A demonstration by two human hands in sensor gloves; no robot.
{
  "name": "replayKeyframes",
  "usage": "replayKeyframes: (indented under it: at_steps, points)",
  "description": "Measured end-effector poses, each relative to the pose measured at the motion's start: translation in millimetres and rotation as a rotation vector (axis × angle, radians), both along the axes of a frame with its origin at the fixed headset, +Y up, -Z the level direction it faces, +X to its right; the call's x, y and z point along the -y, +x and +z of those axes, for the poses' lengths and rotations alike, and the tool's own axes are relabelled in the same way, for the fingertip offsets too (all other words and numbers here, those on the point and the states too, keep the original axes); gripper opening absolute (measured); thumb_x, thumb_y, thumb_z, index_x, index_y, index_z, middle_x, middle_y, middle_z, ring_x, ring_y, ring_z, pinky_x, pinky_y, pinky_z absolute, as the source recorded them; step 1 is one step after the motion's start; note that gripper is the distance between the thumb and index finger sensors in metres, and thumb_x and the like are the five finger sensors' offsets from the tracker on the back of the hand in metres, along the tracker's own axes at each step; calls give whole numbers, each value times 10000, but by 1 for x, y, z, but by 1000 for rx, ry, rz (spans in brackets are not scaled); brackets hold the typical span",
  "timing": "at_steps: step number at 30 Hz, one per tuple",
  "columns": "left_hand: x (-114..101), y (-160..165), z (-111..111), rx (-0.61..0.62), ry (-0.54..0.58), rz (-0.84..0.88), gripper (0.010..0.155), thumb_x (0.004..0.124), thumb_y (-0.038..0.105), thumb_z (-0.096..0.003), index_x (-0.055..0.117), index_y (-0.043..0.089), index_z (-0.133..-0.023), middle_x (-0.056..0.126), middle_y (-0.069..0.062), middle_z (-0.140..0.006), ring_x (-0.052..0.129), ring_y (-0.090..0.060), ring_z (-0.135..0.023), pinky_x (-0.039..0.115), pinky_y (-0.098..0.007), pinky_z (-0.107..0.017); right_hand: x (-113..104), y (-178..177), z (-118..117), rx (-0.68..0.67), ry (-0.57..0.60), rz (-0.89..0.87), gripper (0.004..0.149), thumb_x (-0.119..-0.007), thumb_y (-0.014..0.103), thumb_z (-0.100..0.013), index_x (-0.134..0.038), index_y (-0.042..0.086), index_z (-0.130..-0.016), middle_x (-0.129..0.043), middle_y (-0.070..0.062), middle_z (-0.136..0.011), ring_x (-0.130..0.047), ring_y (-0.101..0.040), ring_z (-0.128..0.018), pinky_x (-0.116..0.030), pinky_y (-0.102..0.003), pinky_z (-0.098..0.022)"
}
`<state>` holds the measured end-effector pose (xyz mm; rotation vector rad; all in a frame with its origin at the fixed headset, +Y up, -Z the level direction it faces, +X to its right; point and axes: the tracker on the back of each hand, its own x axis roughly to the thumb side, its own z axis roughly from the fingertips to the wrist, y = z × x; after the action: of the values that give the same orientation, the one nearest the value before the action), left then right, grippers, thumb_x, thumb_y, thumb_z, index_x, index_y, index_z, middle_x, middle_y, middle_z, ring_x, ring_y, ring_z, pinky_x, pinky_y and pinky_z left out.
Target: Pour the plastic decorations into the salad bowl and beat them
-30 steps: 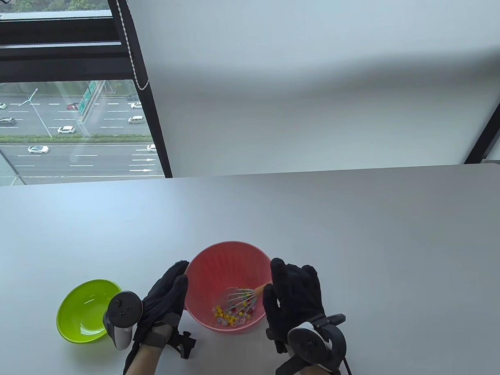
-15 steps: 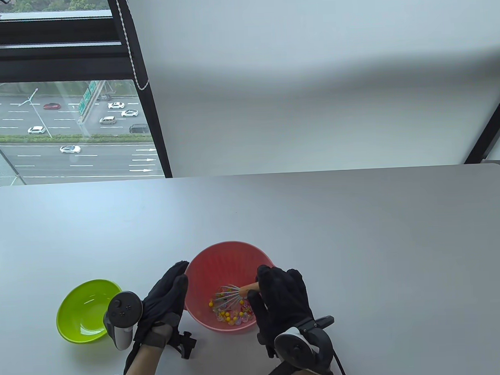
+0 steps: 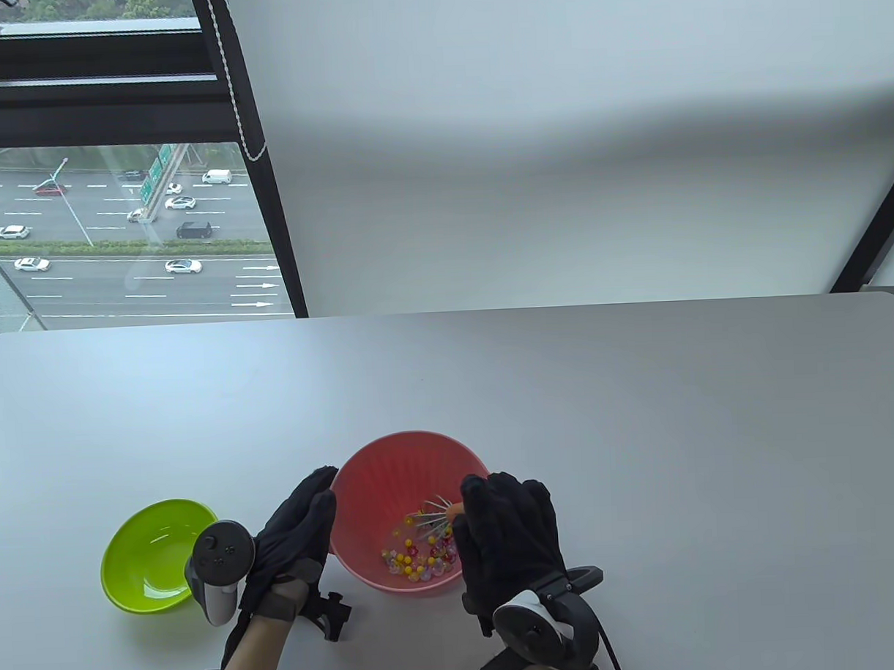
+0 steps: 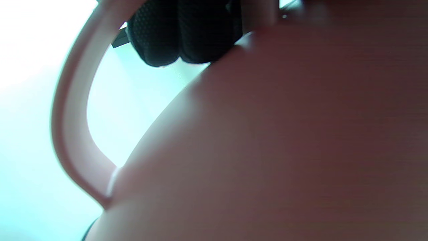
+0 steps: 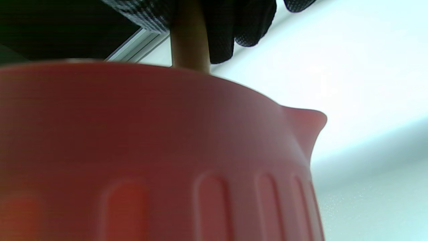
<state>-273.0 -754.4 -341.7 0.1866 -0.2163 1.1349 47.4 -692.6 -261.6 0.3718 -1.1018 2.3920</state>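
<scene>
The pink salad bowl [image 3: 393, 469] stands on the white table near its front edge, and several small yellow, red and clear plastic decorations [image 3: 411, 560] lie in its bottom. My right hand [image 3: 509, 527] grips the wooden handle of a wire whisk [image 3: 433, 519], whose wires reach down among the decorations. In the right wrist view the whisk handle [image 5: 189, 36] rises from behind the bowl wall [image 5: 150, 134] into my gloved fingers [image 5: 240, 23]. My left hand [image 3: 300, 523] lies with straight fingers against the bowl's left outer wall. Its fingers [image 4: 184, 33] show beside the bowl's loop handle [image 4: 70, 117].
An empty lime-green bowl [image 3: 155, 565] sits on the table to the left of my left hand. The bowl's pouring spout [image 5: 309, 124] points away on the right side. The table's far edge runs along a window and a white wall.
My right hand has swept the whisk around inside the bowl, first to the left, then back towards the middle. The decorations have shifted. My left hand and both bowls have stayed put.
</scene>
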Motion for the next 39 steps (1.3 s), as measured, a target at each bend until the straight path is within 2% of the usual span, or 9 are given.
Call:
replayKeyframes:
  at_steps: [9, 15, 24, 39]
  points:
    - [0, 0, 0, 1, -1, 1, 625, 590, 625, -583, 673, 216, -1048, 852, 2, -752, 825, -341, -787, 490, -598, -754, -3, 12, -4, -6, -48, -78, 632, -590, 524, -622, -253, 375, -1136, -718, 98, -981, -616, -228, -983, -404, -515, -796]
    - [0, 0, 0, 1, -1, 2, 625, 588, 626, -583, 672, 217, -1049, 852, 3, -753, 825, -340, -788, 491, -598, -754, 2, 9, -7, -31, -103, -107, 637, -620, 538, -615, -309, 347, -1137, -756, 102, -967, -669, -218, -963, -419, -518, -792]
    - [1, 0, -1, 2, -2, 3, 626, 589, 626, -584, 674, 215, -1048, 852, 2, -752, 825, -341, -787, 492, -598, -753, 3, 2, -4, -12, -59, -45, 619, -693, 537, -598, -407, 353, -1115, -792, 113, -970, -707, -196, -955, -448, -507, -788]
    - [1, -1, -1, 7, -4, 6, 630, 586, 631, -584, 669, 219, -1052, 850, 0, -757, 823, -343, -790, 491, -598, -753, -2, 2, -1, 22, 4, 29, 595, -688, 518, -605, -407, 381, -1111, -771, 107, -988, -672, -203, -974, -438, -509, -790]
